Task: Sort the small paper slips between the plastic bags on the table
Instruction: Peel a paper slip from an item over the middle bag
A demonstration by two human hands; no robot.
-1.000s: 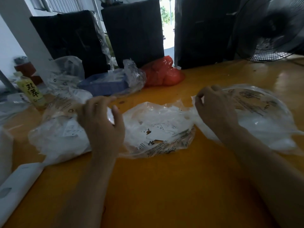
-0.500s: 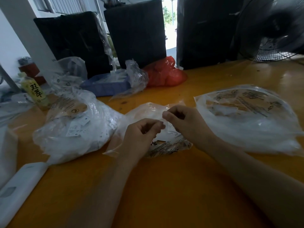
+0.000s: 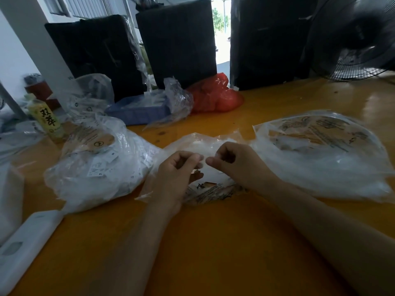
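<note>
Head view: left hand [image 3: 175, 180] and right hand [image 3: 233, 165] pinch the middle bag [image 3: 198, 146] beneath them, apparently parting its mouth; fuller bags flank both hands

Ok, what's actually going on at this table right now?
A person is sorting paper slips between clear plastic bags on an orange table. Both hands work over the middle bag: the left hand and right hand have curled fingers meeting at its top, seemingly pinching the plastic or a slip. The left bag and the right bag lie untouched either side.
</note>
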